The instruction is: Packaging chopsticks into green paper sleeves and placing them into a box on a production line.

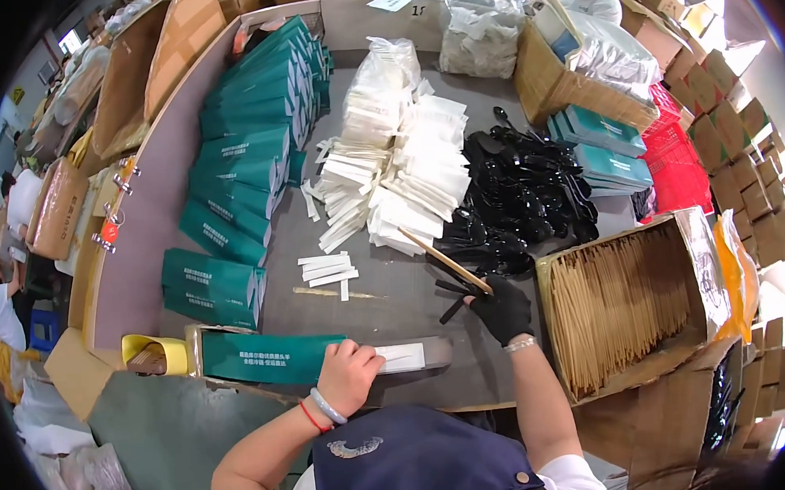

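Left hand (351, 376): fingers curled over right end of flat green paper packet (264, 356); grip was indiscernible.
Right hand (499, 310): black-gloved fingers gripped slender tan wooden stick (445, 260).
Stick: projected forward-left of those fingers.

Both forearms (546, 403) reach forward, the left grip (349, 375) curled palm-down, the right grip (500, 310) (black-gloved) with fingers drawn in.

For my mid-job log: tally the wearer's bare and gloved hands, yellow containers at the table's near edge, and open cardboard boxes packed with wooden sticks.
Bare left hand: 1
Gloved right hand: 1
Yellow container: 1
Cardboard box of sticks: 1
Total: 4
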`<state>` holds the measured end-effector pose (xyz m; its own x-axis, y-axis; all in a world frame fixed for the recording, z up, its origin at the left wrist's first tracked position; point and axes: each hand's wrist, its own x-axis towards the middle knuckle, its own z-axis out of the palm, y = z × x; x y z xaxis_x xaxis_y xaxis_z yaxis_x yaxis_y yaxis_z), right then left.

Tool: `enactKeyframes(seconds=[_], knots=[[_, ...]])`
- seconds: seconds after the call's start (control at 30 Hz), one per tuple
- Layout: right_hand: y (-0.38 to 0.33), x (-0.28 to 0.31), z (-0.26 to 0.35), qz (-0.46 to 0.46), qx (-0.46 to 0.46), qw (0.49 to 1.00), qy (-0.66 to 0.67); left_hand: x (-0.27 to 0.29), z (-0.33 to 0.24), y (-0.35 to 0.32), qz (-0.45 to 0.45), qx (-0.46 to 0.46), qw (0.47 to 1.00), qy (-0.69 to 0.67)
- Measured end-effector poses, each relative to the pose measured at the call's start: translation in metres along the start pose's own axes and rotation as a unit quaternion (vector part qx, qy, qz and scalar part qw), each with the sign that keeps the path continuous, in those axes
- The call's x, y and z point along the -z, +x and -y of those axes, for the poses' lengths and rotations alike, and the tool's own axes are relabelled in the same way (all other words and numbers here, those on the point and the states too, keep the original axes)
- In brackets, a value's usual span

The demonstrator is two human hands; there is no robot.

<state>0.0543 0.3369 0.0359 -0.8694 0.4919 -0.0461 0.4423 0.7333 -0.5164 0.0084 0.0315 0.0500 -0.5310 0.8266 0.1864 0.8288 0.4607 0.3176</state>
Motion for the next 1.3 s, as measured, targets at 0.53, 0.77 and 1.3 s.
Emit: enactKeyframes(seconds=[0.53,0.77,1.3], knots=[[-0.054,-0.007,0.038,0.205,0.113,0.965,0.115,0.019,-0.004,-0.027,0.013,0.003,0.996,0.088],[-0.073,0.002,0.002,0.158,0.184,0.970,0.007,0.031,0.017,-0.033,0.012,0.037,0.999,0.026],[-0.067,-0.021,0.001,0.138,0.292,0.946,0.035,0.030,0.039,-0.022,0.036,0.057,0.997,-0.042]])
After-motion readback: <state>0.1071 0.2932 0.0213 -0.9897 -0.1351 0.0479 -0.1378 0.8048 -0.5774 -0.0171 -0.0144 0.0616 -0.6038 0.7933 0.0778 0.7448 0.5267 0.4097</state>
